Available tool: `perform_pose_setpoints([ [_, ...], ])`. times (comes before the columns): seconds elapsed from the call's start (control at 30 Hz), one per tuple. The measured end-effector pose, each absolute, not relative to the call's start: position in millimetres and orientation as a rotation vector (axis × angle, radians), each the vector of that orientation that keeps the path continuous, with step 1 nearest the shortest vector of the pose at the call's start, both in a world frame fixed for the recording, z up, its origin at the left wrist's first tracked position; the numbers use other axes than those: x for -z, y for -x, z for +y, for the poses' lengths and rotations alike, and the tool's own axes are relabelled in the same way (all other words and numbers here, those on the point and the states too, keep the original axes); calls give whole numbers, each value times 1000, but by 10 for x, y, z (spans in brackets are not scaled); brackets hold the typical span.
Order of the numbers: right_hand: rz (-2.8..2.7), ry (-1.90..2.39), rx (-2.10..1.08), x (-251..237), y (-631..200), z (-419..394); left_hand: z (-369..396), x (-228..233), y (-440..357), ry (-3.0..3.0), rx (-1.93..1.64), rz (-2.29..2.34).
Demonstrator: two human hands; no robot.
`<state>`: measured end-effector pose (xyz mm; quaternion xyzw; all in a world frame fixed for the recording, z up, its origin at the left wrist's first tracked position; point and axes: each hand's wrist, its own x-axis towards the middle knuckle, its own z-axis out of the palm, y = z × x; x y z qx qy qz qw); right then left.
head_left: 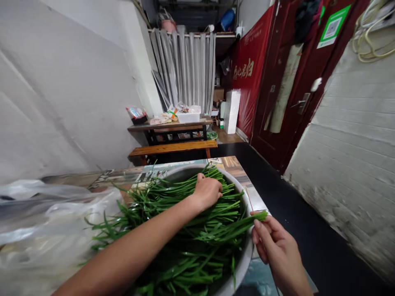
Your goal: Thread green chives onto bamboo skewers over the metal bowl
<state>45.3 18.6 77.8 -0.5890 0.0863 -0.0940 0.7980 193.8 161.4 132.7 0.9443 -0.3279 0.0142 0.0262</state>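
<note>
In the head view, the left hand (207, 191) reaches across and rests knuckles-up on the chives (185, 230), fingers curled into the pile; whether it grips any I cannot tell. The chives fill a metal bowl (243, 263) on the desk (237, 168). The right hand (273, 246) is just beside the bowl rim and pinches a few chive stems by their cut ends. A clear plastic bag (46, 222) lies on the left of the bowl.
</note>
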Motion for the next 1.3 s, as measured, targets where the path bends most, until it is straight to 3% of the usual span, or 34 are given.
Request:
perform_pose_setpoints([
  [0.23, 213, 1202, 166, -813, -575, 204, 1603, -1295, -1929, -2960, 5, -956],
  [0.4, 196, 1233, 185, -838, -520, 233, 1716, -1360, -1836, -2633, -68, -827],
  [0.57, 123, 1294, 197, -929, -509, 316, 1803, -1543, -1606, -2140, 241, -545],
  [0.77, 70, 1389, 202, -995, -593, 389, 1748, -1698, -1458, -1820, 293, -377],
  [1.3, 75, 1374, 212, -981, -624, 342, 1787, -1646, -1548, -1484, 646, -230],
])
